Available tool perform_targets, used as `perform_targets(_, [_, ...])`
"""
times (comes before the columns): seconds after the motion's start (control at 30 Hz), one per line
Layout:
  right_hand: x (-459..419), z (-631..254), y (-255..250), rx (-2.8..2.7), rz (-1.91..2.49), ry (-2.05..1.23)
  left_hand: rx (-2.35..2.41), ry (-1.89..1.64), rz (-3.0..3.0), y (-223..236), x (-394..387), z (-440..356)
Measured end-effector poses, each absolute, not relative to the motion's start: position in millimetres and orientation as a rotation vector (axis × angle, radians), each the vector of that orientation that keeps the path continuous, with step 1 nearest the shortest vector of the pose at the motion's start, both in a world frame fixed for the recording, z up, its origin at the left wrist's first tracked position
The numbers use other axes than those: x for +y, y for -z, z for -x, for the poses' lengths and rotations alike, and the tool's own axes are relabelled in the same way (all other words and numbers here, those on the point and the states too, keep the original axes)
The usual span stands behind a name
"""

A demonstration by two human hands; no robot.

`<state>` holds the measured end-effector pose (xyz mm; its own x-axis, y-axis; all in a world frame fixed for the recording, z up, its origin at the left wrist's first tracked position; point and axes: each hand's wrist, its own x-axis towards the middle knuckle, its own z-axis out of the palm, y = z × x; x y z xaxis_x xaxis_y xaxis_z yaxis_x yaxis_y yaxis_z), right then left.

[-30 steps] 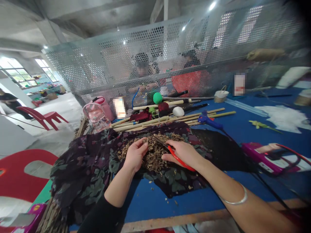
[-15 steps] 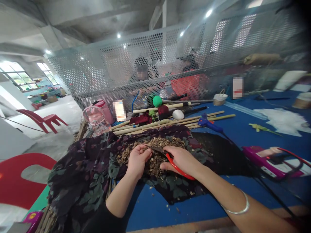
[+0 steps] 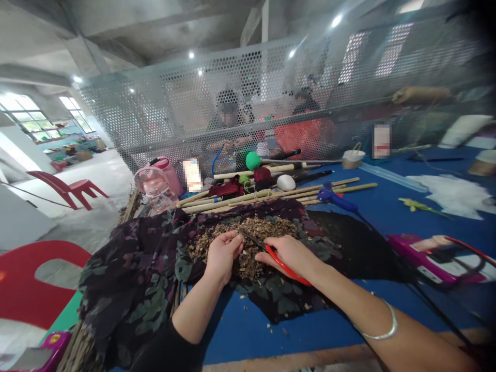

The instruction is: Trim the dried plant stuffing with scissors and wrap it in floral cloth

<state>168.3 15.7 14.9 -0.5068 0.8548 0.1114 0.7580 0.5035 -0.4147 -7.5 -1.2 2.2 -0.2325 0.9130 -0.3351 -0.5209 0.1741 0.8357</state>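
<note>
My right hand is closed around red-handled scissors; their dark blades point left toward the fingertips of my left hand. The left hand is closed in a pinch close to the blade tips, and whatever it holds is too small to make out. Beneath both hands lies a heap of brown dried chopped pieces. The heap rests on a dark floral cloth, spread over the blue table.
Behind the heap lie bamboo sticks, a green ball, a white ball and a blue glue gun. A pink bottle stands left. Beyond a perforated metal screen sit two people. A purple-and-white device lies right.
The scissor blades look more closed than before, and my right thumb and fingers have drawn closer together. My left hand stays pinched near the blade tips. The view has shifted slightly.
</note>
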Motion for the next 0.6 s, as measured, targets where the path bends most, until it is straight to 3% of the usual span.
perform_targets(0.6, [13.0,-164.6,-15.1,-2.48,1.39,-0.342,1.078,-1.516,-0.546,5.4,-0.3,6.1])
